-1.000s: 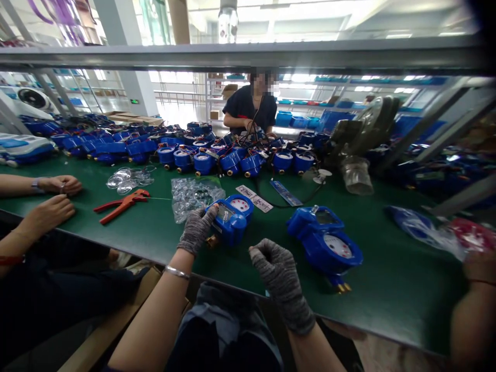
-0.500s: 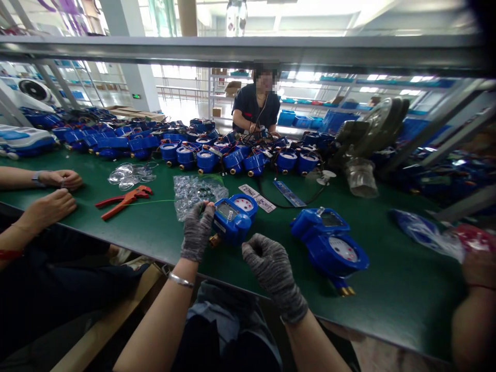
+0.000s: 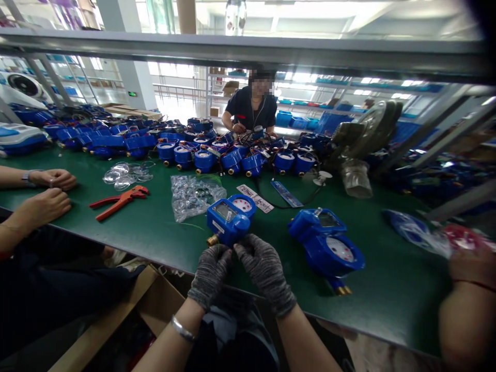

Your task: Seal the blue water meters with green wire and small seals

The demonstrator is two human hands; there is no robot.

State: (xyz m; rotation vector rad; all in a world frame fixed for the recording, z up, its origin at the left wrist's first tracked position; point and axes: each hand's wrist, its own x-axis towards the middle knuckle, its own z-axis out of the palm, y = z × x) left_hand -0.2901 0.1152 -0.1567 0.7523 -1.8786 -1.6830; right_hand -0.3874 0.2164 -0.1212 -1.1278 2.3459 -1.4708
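Note:
A blue water meter (image 3: 228,221) with a small display, a round dial and a brass fitting rests on the bench just beyond my hands. My left hand (image 3: 211,274), in a grey knitted glove, is closed in a pinch below the brass fitting, on a thin green wire that only partly shows. Close beside it, my right hand (image 3: 265,271), gloved alike, has its fingers pressed together at the meter's near lower edge. What its fingertips hold is hidden. Right of my hands lies a second blue meter (image 3: 329,245).
Red cutting pliers (image 3: 120,201), clear plastic rings (image 3: 126,174) and a bag of small clear parts (image 3: 196,196) lie to the left. Several blue meters line the back, before a co-worker (image 3: 253,106). Other people's hands (image 3: 48,201) rest at left; another arm (image 3: 470,289) is at right.
My left hand has come down and right from the meter's left side to below its front. My right hand has moved slightly toward it. The green wire no longer stretches toward the pliers.

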